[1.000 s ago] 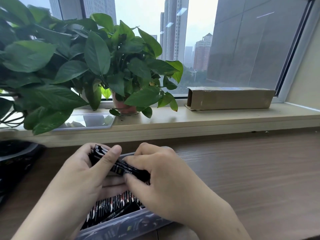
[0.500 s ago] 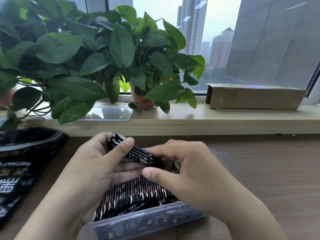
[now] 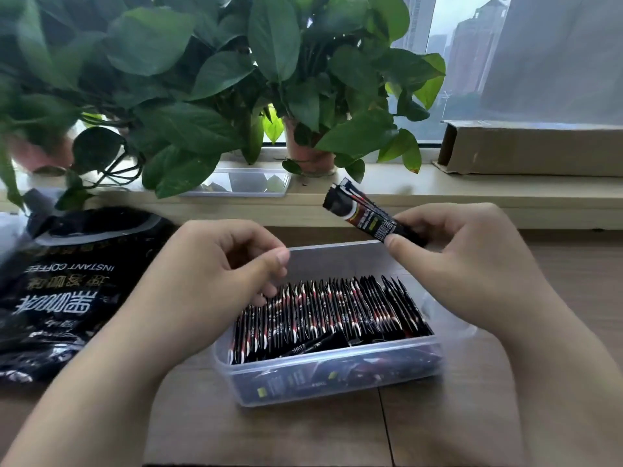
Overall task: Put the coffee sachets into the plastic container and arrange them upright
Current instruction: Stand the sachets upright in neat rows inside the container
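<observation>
One clear plastic container (image 3: pixel 337 375) stood on the wooden bench (image 3: pixel 573 298), holding one long row of black coffee sachets (image 3: pixel 330 308) set on edge, too many and too tightly packed to count. One more sachet (image 3: pixel 317 347) lay flat at the row's six o'clock side, and others showed dimly through the front wall.

Two hands were over the container. The right hand (image 3: pixel 472 264), at one o'clock from the container, pinched a small bundle of sachets (image 3: pixel 357 210) between thumb and fingers. The bundle slanted up toward eleven o'clock, clear of the row; it looked like two or three, though I could not tell exactly. The left hand (image 3: pixel 215 264) hung over the row's nine o'clock end, fingers curled in and thumb tip against the forefinger, with nothing visible in its grip; the lower fingertips were at the sachet tops.

One black instant-coffee bag (image 3: pixel 60 288) lay at nine o'clock from the container. On the windowsill (image 3: pixel 472 190) stood two potted plants, one (image 3: pixel 310 156) at twelve o'clock and one (image 3: pixel 37 156) at ten, one clear lid (image 3: pixel 242 182) at eleven, and one long cardboard box (image 3: pixel 532 153) at two.
</observation>
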A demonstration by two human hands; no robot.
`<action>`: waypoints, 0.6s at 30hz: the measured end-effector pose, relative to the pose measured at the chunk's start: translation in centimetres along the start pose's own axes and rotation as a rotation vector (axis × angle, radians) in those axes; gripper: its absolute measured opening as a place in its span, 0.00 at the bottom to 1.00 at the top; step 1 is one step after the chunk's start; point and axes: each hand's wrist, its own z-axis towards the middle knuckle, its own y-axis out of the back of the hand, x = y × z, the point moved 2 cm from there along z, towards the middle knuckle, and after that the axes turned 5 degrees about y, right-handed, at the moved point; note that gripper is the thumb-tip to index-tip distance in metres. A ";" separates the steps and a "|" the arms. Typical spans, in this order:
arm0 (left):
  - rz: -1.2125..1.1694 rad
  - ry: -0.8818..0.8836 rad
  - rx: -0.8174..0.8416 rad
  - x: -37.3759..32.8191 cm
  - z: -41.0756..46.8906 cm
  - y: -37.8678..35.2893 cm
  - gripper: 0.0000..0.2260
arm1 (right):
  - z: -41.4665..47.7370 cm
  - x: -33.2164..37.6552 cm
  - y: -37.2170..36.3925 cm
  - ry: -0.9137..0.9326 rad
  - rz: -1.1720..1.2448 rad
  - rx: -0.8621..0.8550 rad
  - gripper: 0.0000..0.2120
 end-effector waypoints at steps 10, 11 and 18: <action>0.627 -0.106 0.707 -0.5 2.2 -4.7 0.12 | 0.7 -1.3 -1.9 -0.079 0.031 -0.146 0.03; 0.642 -0.117 0.714 -0.5 2.5 -5.1 0.14 | 0.8 -1.4 -2.0 -0.080 0.028 -0.146 0.03; 0.749 -0.005 0.891 -0.6 3.9 -7.5 0.12 | 1.0 -1.6 -2.4 -0.055 0.018 -0.150 0.04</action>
